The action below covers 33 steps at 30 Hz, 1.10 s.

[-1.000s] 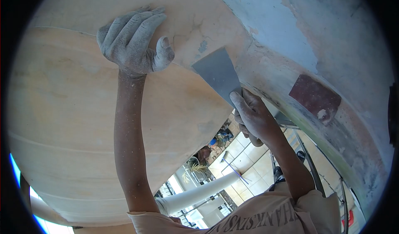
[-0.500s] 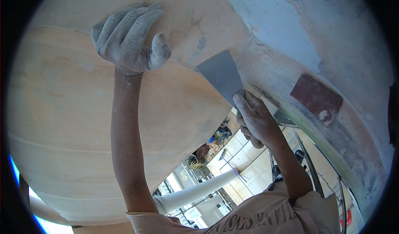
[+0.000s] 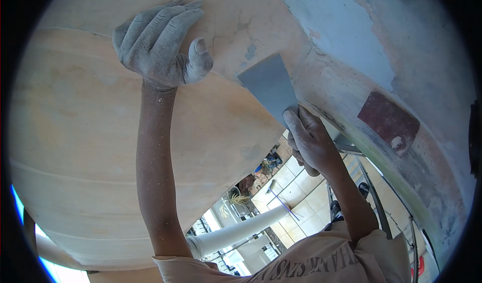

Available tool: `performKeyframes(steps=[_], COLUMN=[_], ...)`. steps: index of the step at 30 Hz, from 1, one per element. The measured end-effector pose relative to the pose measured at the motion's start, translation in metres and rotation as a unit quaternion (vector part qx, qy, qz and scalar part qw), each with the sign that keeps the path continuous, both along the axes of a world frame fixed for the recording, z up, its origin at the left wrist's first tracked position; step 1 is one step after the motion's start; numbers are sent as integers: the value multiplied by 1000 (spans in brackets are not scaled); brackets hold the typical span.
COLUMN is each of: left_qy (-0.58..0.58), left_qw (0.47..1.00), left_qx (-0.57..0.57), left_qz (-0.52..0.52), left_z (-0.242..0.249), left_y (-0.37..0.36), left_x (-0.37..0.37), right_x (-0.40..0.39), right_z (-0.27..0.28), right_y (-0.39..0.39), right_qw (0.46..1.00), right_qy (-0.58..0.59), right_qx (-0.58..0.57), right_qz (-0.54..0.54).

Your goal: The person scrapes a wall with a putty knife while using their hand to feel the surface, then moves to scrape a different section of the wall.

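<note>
My left hand (image 3: pixel 159 47), coated in pale dust, lies against the plastered surface (image 3: pixel 90 132) with its fingers stretched out and the thumb apart; it holds nothing. In my right hand (image 3: pixel 309 140) is a putty knife (image 3: pixel 271 87) with a wide grey blade, the thumb pressed along the blade's base and the fingers wrapped round the handle, which is mostly hidden. The blade's wide edge is at the plaster, just below a small grey patch (image 3: pixel 251 52) and fine cracks. Whether the whole edge touches cannot be made out.
A dark red rectangular piece (image 3: pixel 389 120), with a pale spot at its lower corner, rests on the band at right. A bare bluish-white area (image 3: pixel 341 27) shows above. Far below are floor tiles (image 3: pixel 286 182), a white column (image 3: pixel 241 233), plants (image 3: pixel 236 197) and metal frame bars (image 3: pixel 374 192).
The view has shifted slightly, so the wall and both hands sit a little farther right. The putty knife's blade has moved slightly upward and turned a little; both hands keep their hold and pose.
</note>
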<state>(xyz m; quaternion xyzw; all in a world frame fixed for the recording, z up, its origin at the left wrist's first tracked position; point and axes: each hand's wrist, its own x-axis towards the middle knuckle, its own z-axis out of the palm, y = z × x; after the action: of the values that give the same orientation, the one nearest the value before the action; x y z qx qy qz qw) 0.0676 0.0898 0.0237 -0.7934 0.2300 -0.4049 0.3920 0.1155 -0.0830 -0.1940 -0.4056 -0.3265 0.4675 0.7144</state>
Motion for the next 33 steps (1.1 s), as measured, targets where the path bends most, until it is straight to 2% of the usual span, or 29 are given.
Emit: performKeyframes(steps=[7,10,13,18,30,33], left_qy=[2,-5,3,2,-3,-5], left_qw=[1000,1000,1000,1000,1000,1000], left_qx=[-10,-4,-1,-9,-11,-18], left_qz=[-10,5,-20,-20,-9,-24], left_z=[0,0,1,2,0,0], left_y=[-1,0,3,3,1,5], left_x=[1,-1,1,1,0,1], right_x=[2,6,6,3,-4,5], right_z=[11,-5,9,4,7,12], right_y=[-1,-7,-2,0,-5,0], right_qw=[989,976,981,988,976,979], right_qy=[109,164,139,121,181,156], right_qx=[-23,-70,-96,-65,-69,-88], right_qz=[101,126,93,71,102,94])
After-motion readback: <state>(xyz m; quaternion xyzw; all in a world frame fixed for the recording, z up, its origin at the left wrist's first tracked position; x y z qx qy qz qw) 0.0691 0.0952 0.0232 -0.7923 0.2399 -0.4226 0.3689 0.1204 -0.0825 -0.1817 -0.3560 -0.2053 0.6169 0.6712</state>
